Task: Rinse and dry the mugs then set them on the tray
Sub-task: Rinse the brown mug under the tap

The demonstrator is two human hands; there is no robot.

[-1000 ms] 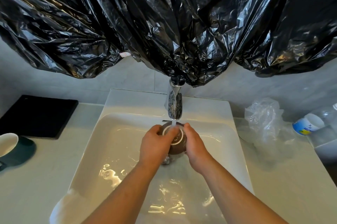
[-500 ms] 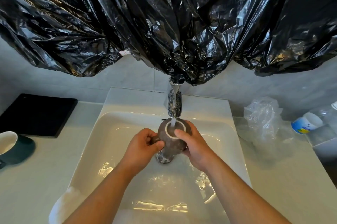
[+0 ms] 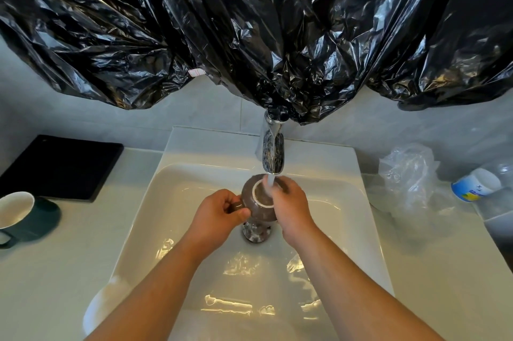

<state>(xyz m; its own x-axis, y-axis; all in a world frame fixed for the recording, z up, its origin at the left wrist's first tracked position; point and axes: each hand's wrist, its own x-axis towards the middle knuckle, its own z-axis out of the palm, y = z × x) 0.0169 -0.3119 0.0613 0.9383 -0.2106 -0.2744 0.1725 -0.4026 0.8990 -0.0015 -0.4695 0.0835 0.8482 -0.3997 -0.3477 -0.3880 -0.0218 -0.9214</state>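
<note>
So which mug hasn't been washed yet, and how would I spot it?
Start at the white sink in the middle and look left along the counter. Just in front of the flat black tray lies a dark green mug on its side, white inside. The other mug is brown and held under the tap.

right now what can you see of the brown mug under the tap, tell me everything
The brown mug looks like speckled glazed ceramic, rounded, and is held over the sink with its pale ring-shaped base turned up toward the camera. Water from the chrome faucet runs onto that base. The left hand pinches its handle on the left; the right hand rests against its right side and base. Its opening is hidden, facing down toward the drain.
</note>
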